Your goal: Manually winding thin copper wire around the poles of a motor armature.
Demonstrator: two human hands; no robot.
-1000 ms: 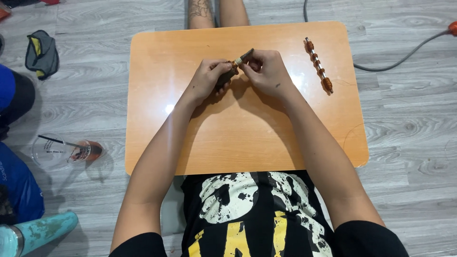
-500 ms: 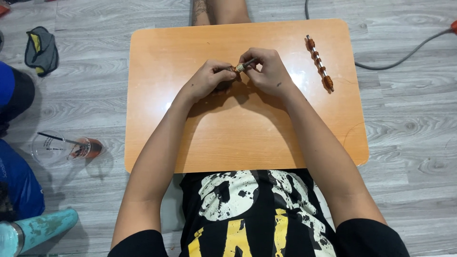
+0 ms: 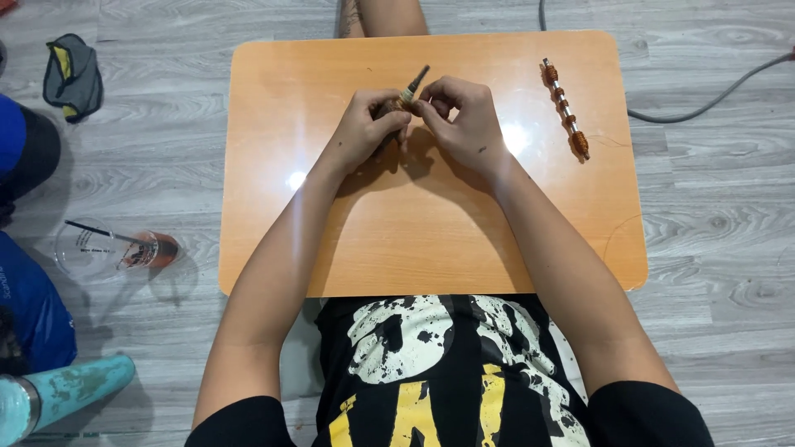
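Over the middle of the small orange table, two hands meet. The left hand is curled around a little rod with brown windings — its fingers press tight on the fat brown part. The dark thin tip of the rod pokes up and away, tilted toward the far edge of the table. The right hand is just beside it, fingertips pinched together at the rod near the tip. Both hands float a bit above the table top.

On the right side of the table lies a longer silver rod with orange windings — flat, well apart from the hands.

On the grey floor at the left sit a clear plastic cup with a straw, lying on its side, a teal bottle, and a dark crumpled cloth. A grey cable runs across the floor at the top right.
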